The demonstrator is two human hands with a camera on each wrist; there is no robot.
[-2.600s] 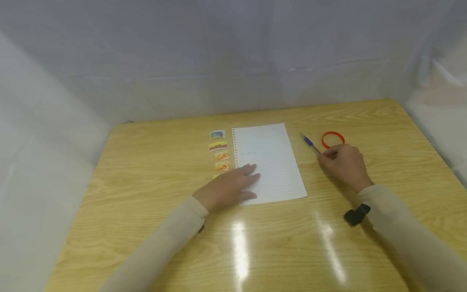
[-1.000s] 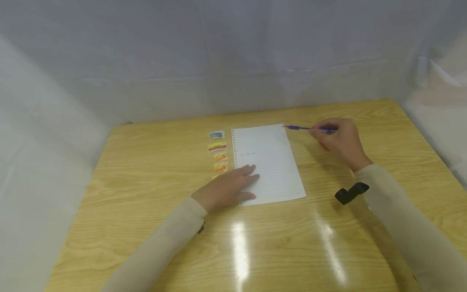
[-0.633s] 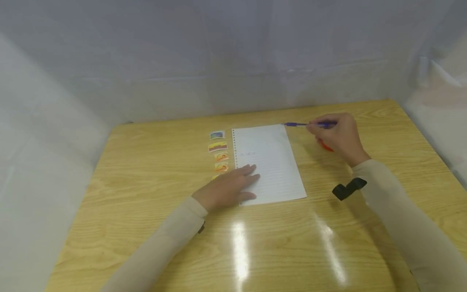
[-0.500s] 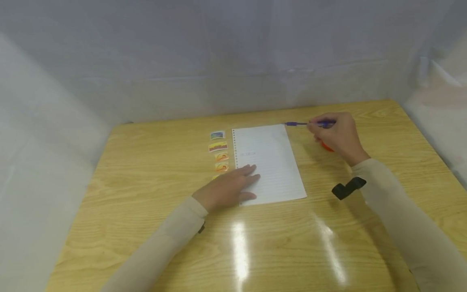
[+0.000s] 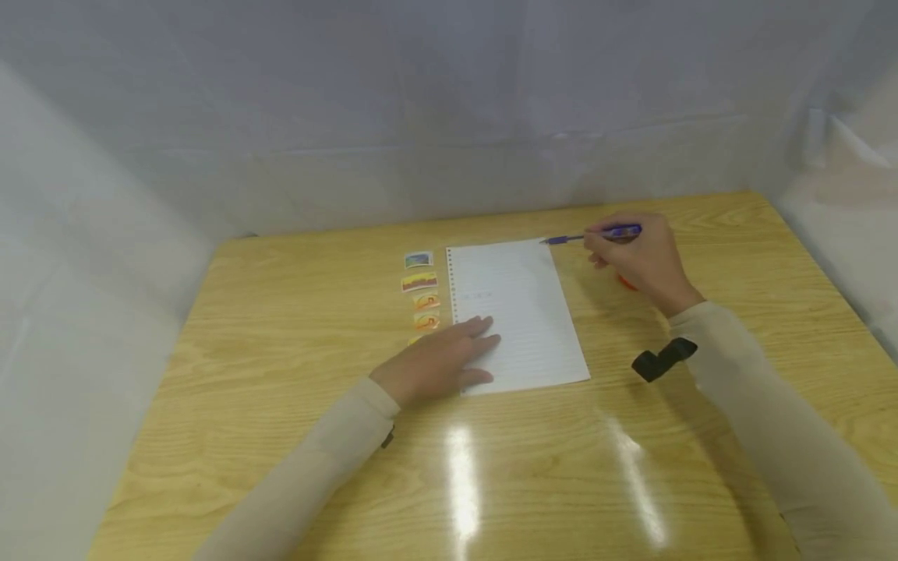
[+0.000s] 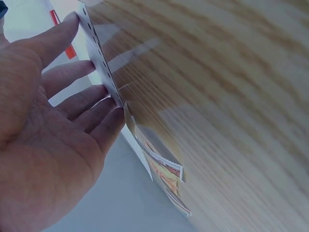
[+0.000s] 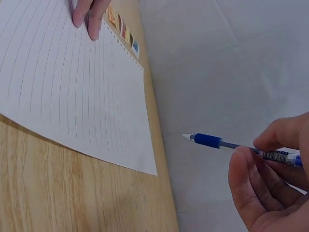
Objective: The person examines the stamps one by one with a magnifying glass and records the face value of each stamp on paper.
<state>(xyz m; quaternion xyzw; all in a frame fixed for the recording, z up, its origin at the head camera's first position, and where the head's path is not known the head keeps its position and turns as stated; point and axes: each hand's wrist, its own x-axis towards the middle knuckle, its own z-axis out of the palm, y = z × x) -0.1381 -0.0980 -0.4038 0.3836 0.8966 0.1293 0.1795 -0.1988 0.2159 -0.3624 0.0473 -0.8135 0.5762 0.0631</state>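
Note:
My right hand (image 5: 640,253) pinches a blue ballpoint pen (image 7: 207,140) between thumb and fingers. The pen points left, its tip by the far right corner of a lined, hole-punched sheet of paper (image 5: 522,312). My left hand (image 5: 442,360) rests with spread fingers on the lower left part of the sheet. A small line of faint writing (image 5: 477,295) shows near the sheet's left side. Left of the sheet lies a column of stamps, with a blue one (image 5: 418,259) farthest, then a yellow and brown one (image 5: 419,281) and orange ones (image 5: 426,320). My left hand partly covers the nearest.
A red ring (image 5: 627,282) lies on the wooden table (image 5: 295,312) beneath my right hand, mostly hidden by it. White sheeting (image 5: 449,117) hangs behind the table's far edge and along both sides.
My right hand has picked the pen up off the table and carried it up and left to the paper's far right corner. My left hand has stayed on the sheet.

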